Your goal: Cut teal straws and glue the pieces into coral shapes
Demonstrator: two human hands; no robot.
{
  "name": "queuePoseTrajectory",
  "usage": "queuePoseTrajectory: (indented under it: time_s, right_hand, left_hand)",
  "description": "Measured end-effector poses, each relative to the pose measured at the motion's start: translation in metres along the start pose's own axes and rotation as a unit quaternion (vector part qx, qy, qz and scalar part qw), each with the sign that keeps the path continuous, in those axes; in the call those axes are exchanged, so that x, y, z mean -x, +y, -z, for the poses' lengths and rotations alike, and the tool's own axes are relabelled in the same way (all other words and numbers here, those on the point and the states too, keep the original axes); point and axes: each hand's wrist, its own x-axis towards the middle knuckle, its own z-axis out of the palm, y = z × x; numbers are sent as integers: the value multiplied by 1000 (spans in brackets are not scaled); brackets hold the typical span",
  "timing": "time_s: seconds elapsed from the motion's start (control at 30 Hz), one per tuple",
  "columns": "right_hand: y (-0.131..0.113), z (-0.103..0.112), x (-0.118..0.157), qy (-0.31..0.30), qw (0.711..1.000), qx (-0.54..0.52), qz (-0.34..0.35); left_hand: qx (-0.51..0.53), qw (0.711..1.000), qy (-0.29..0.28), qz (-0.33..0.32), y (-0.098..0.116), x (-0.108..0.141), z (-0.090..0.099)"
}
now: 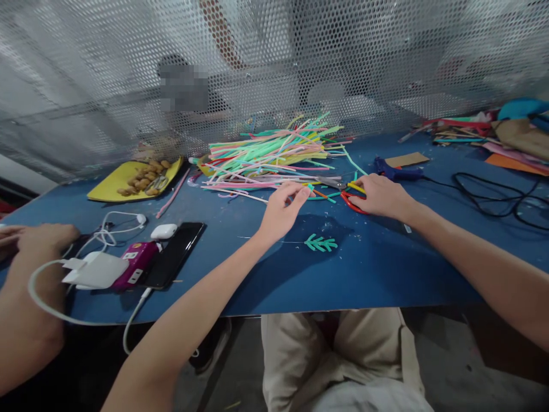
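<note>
My left hand is closed, its thumb and fingertips pinching a small teal piece. My right hand is around the red and yellow handles of a pair of scissors, whose blades point left toward my left hand. Thin teal and orange stems lie between the two hands. Below them on the blue table is a green leafy sprig with a thin wire running left from it. Behind my hands is a large pile of pastel fuzzy stems.
A blue glue gun with a black cable lies right. Left are a phone, a purple power block, a white charger and a yellow tray. Another person's arm rests far left. Perforated metal stands behind.
</note>
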Motion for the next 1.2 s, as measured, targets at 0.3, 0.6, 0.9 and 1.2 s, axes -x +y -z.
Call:
queuePoseTrajectory:
  time_s: [0.3,0.6,0.9,1.2]
  right_hand:
    - [-59,17,28,58,953,-210,212]
    - [-67,10,33,63,929,-340,131]
    - [-67,1,29,41,844,-535,26]
    - [-72,-8,32,-6,792,-610,7]
  left_hand:
    - [-226,958,-46,-171,5,6,-4]
    - [-290,926,-42,-239,11,5,1]
    - [-268,920,78,-275,11,7,2]
    - [-270,899,113,-325,10,8,3]
